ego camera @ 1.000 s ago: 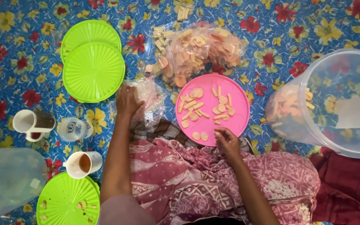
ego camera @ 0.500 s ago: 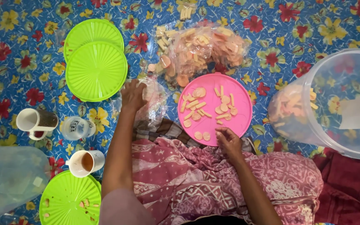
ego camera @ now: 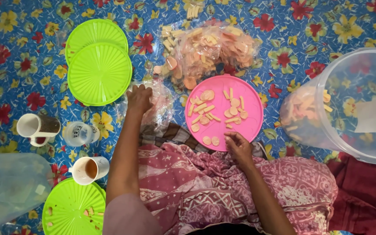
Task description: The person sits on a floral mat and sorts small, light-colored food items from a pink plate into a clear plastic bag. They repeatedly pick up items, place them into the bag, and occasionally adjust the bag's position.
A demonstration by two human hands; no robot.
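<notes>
Left hand (ego camera: 139, 98) stretched forward, fingers spread flat on a clear plastic bag (ego camera: 155, 106), right hand (ego camera: 238, 146) curled at the pink plate (ego camera: 251, 119) rim, fingers narrow beside round crackers (ego camera: 210, 140)

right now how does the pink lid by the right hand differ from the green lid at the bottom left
The pink lid holds many pale crackers, rounds and sticks; the green lid at the bottom left holds only a few scattered bits. The pink lid lies whole in view, with the right hand at its near rim; the green one is cut off by the frame's edge. Both are round, ribbed plastic.
</notes>
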